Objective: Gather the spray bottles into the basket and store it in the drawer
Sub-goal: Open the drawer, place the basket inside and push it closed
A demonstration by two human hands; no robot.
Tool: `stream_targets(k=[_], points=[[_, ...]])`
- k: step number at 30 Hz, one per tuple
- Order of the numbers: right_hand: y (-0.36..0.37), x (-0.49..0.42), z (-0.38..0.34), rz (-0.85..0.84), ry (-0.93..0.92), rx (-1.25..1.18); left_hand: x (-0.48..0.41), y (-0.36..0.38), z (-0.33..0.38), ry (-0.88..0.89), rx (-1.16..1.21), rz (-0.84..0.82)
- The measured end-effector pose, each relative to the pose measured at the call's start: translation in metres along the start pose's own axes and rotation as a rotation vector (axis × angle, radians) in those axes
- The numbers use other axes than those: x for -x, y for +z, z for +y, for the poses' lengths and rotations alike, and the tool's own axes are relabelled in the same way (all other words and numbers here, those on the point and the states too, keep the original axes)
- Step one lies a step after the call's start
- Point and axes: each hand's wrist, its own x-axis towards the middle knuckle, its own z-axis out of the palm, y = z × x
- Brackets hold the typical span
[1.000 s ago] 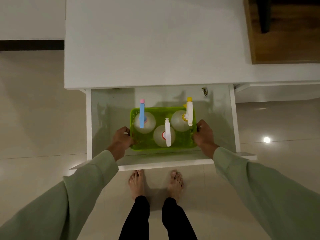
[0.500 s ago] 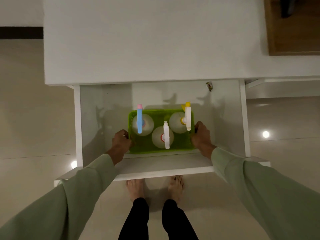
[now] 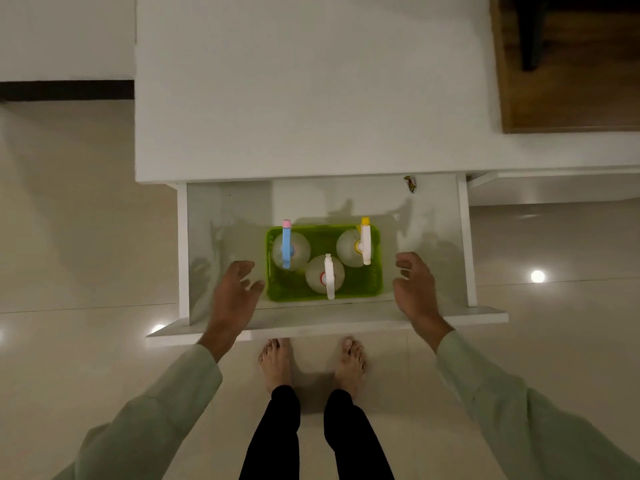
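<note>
A bright green basket (image 3: 363,292) rests on the floor of the open white drawer (image 3: 225,237), near its front wall. Inside it stand three clear spray bottles: one with a blue and pink head (image 3: 286,244), one with a white head (image 3: 328,277), one with a white and yellow head (image 3: 365,241). My left hand (image 3: 234,294) hovers just left of the basket, fingers spread, holding nothing. My right hand (image 3: 414,287) hovers just right of it, fingers apart, also holding nothing. Neither hand touches the basket.
The white cabinet top (image 3: 311,84) overhangs the drawer's back. A small wrapped object (image 3: 410,184) lies in the drawer's far right corner. My bare feet (image 3: 311,362) stand on glossy tile below the drawer front (image 3: 329,323). A wooden surface (image 3: 568,64) lies at upper right.
Both hands held the basket's short sides while it came down onto the drawer floor; now they have let go and drawn outward and back, fingers spread.
</note>
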Motion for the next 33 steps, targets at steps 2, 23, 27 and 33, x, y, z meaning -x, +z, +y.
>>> stream_targets(k=[2,23,27,33], points=[[-0.011,0.034,-0.001,0.083,-0.142,-0.02,0.034,-0.009,0.006,0.107,-0.057,0.007],[-0.02,0.066,0.051,0.135,-0.946,0.898,0.085,0.008,-0.012,0.726,-0.988,-0.031],[-0.016,0.053,0.037,0.145,-0.914,0.926,0.072,0.011,-0.004,0.734,-0.964,0.012],[-0.014,0.022,-0.001,0.157,-0.855,0.887,0.042,0.009,0.029,0.81,-0.928,0.179]])
